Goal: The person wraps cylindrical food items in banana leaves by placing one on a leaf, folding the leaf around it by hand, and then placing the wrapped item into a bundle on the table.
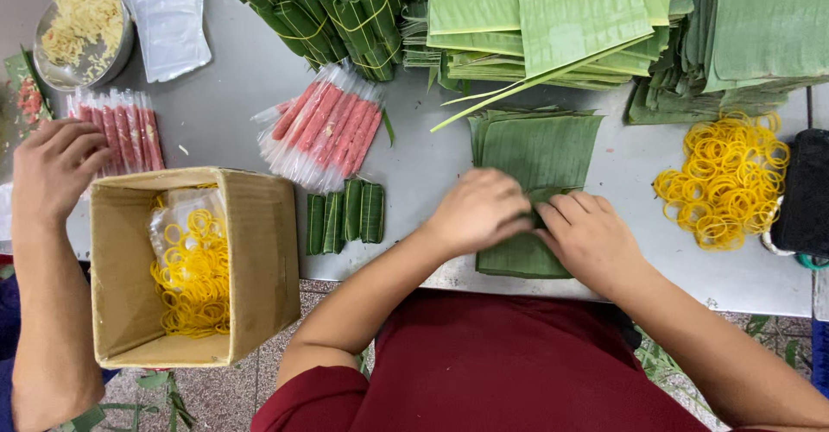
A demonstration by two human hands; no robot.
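Observation:
My left hand (477,209) and my right hand (589,233) press together on a folded piece of green banana leaf (537,197) lying on a small stack of cut leaves (540,143) at the table's near edge. Both hands curl around the fold; what is inside it is hidden. Left of my hands lie several finished leaf-wrapped rolls (345,214). Beyond them sits a pile of pink sausage sticks in clear plastic (328,126).
A loose heap of yellow rubber bands (725,177) lies to the right. A cardboard box (259,259) holds more bands. Another person's hand (52,169) rests at the left, near more pink sticks (121,126). Stacked leaves (553,18) and tied bundles (319,9) fill the back.

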